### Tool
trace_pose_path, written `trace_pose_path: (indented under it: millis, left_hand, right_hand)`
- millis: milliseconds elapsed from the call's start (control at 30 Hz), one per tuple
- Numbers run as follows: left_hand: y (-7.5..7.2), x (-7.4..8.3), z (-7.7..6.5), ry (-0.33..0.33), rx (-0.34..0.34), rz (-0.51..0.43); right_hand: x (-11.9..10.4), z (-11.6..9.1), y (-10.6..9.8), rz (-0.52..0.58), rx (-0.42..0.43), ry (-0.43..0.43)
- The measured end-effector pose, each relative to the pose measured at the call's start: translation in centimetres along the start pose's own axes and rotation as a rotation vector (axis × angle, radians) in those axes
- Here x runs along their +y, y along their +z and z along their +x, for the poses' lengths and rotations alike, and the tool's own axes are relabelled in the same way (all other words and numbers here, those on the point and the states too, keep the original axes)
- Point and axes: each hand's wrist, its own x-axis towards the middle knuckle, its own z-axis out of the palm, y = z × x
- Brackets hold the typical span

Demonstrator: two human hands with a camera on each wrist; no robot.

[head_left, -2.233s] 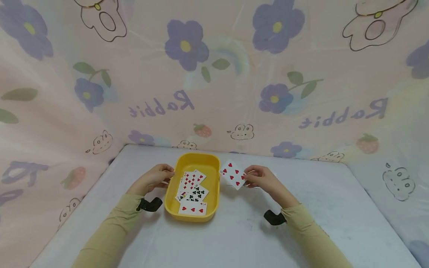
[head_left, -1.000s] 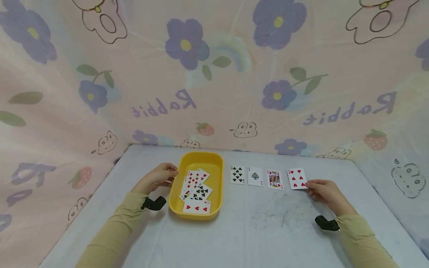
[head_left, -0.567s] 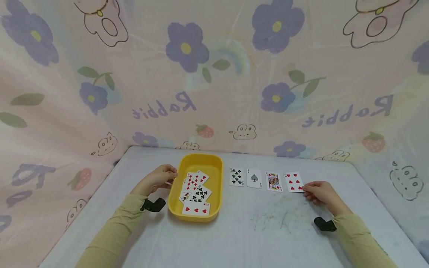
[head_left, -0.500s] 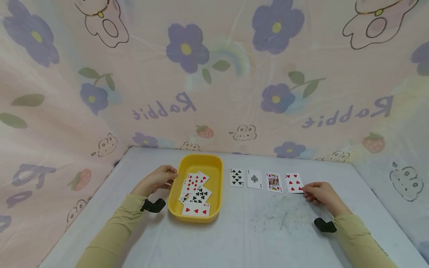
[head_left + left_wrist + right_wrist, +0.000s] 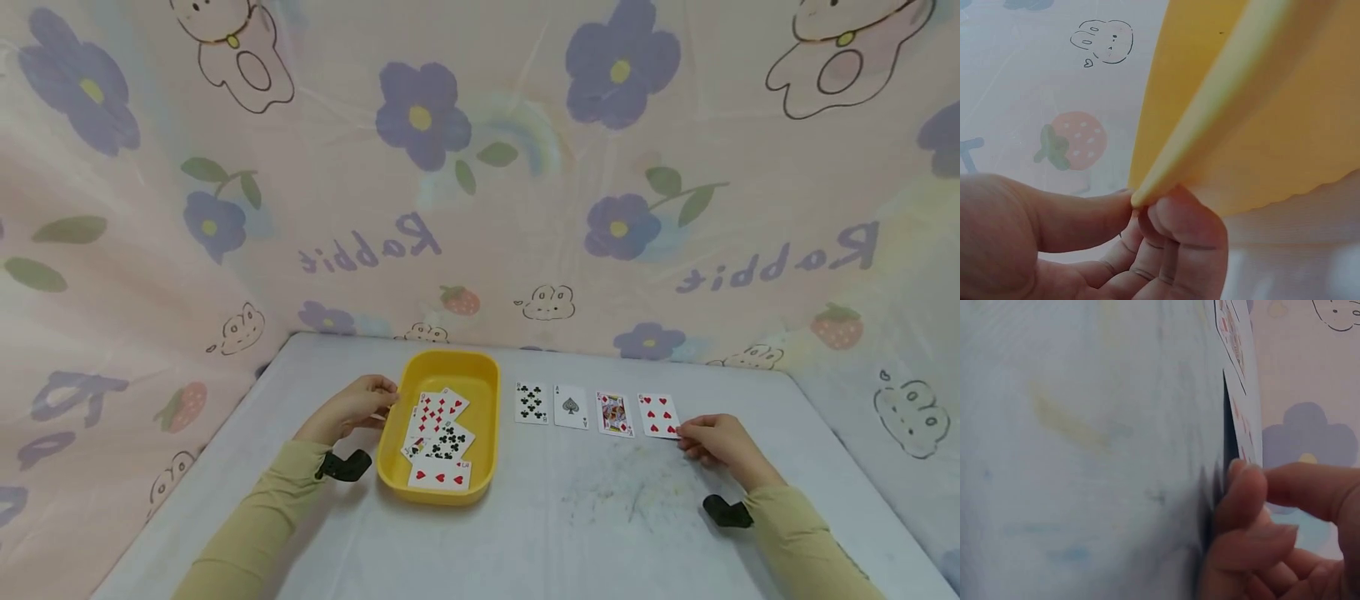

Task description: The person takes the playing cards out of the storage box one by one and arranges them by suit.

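My left hand pinches the left rim of a yellow plastic tray; in the left wrist view, thumb and forefinger meet on the tray's edge. Overlapping playing cards lie face up in the tray. To the right, my right hand pinches the lower right corner of a six of hearts. The right wrist view has that card edge-on, its near edge slightly raised over a dark shadow. It is at the right end of a row, beside a red-suited face card.
Between the tray and the face card lie a clubs card and an ace of spades, face up. The white tabletop has grey smudges before the row. A patterned cloth hangs behind the table.
My right hand has carried the six of hearts rightward from beside the tray to the row's right end, then slightly left, nearer the face card. The left hand keeps hold of the tray.
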Motion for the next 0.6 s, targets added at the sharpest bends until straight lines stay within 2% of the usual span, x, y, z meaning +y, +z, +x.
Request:
trace_pose_path:
  millis: [267,467,600]
  left_hand:
    - [0.1,-0.5,0.0,0.004,-0.011,-0.009]
    - [0.0,-0.2,-0.4,0.015,-0.021,-0.007]
    - [-0.1,0.0,-0.2,0.013,-0.020,-0.008]
  right_hand:
    - [0.4,-0.4,0.2,-0.008,-0.006,-0.004]
    - [-0.2,-0.6,0.2,-0.005,-0.003,0.004]
    - [-1.3,-0.4,0.0,0.006,-0.011,-0.045]
